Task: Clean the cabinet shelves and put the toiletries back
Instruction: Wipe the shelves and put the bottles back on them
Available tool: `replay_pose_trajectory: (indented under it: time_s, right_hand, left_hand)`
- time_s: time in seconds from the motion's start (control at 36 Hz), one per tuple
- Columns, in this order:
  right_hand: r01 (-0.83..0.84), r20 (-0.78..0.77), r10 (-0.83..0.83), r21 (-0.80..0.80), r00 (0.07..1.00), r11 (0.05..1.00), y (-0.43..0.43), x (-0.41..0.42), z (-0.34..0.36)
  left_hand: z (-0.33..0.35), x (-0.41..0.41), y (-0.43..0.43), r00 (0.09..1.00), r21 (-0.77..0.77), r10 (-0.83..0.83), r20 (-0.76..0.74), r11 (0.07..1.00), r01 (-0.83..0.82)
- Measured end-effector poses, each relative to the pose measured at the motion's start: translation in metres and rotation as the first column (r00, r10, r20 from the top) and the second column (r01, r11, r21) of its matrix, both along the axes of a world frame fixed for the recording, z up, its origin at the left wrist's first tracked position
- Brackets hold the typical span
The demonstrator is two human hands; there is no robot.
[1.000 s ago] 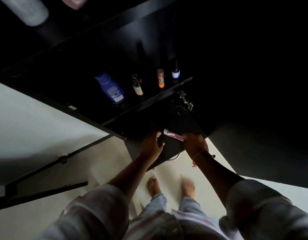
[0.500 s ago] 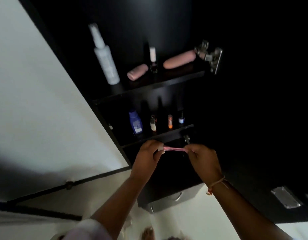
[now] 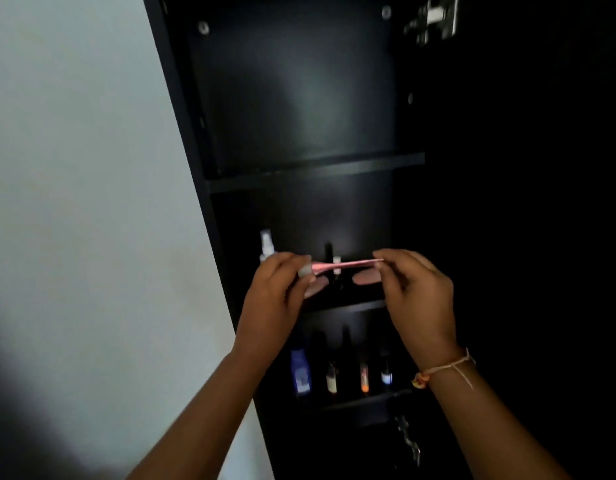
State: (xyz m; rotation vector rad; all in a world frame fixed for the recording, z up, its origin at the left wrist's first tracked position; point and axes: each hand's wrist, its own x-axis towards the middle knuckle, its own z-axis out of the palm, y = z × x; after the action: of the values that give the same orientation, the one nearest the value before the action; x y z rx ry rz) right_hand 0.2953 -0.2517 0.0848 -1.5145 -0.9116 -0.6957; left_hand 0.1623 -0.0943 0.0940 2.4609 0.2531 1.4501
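A thin pink tube (image 3: 348, 264) with a white cap is held level between both hands in front of the black cabinet (image 3: 299, 98). My left hand (image 3: 279, 289) pinches the capped end, my right hand (image 3: 415, 289) pinches the flat tail. Behind them, the middle shelf holds a white spray bottle (image 3: 266, 245), a small dark bottle (image 3: 329, 252) and pink tubes (image 3: 367, 278) lying flat. The lower shelf carries a blue bottle (image 3: 300, 370) and three small bottles (image 3: 364, 377). The top shelf (image 3: 313, 171) is bare.
A pale wall (image 3: 85, 202) runs along the cabinet's left side. The open cabinet door with metal hinges (image 3: 434, 19) lies dark at the right. A lower hinge (image 3: 408, 441) shows near the bottom.
The view has tilted up from the floor to the upper shelves. Both hands have risen with the pink tube from the lowest shelf level to the middle shelf.
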Motion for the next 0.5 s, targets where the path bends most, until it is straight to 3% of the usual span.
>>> replay_pose_trajectory:
  time_s: [0.11,0.28,0.39,0.5]
  right_hand:
    - [-0.092,0.022,0.091,0.065,0.996,0.994,0.017,0.01,0.051]
    - [0.064,0.279,-0.09,0.102,0.956,0.993,0.037,0.032,0.121]
    - [0.074,0.344,-0.098,0.082,0.934,0.994,0.05,0.049,0.148]
    - [0.113,0.383,-0.088,-0.044,0.92,0.993,0.06,0.064,0.162]
  left_hand:
    - [0.053,0.003,0.013,0.996,0.069,0.023,0.089,0.997,-0.029]
    - [0.123,0.013,0.027,0.981,0.188,0.065,0.184,0.977,-0.1]
    - [0.147,0.025,0.038,0.982,0.226,0.083,0.171,0.967,-0.121]
    - [0.156,0.037,0.048,0.989,0.218,0.112,0.094,0.967,-0.13]
